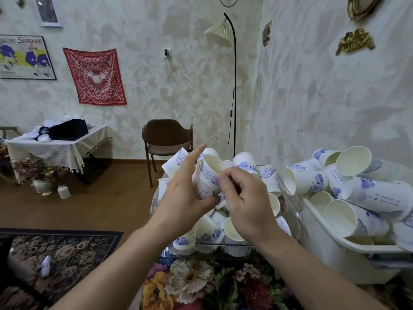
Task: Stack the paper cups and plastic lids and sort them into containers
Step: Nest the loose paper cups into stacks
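floral cloth covered the desk (pixel 201 285) at lower centre. left hand (pixel 183 198) gripped nested paper cups (pixel 209 175); right hand (pixel 243 198) pinched the top rim. they looked light, crushable, best held by the sides.

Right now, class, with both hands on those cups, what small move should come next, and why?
Probably push the upper cup fully down into the cup the left hand grips: the right hand pinches it, and it sits tilted, only partly nested.

A floral-clothed table (pixel 201 285) bears a clear container (pixel 223 245) and a white bin (pixel 330 249), both holding cups.
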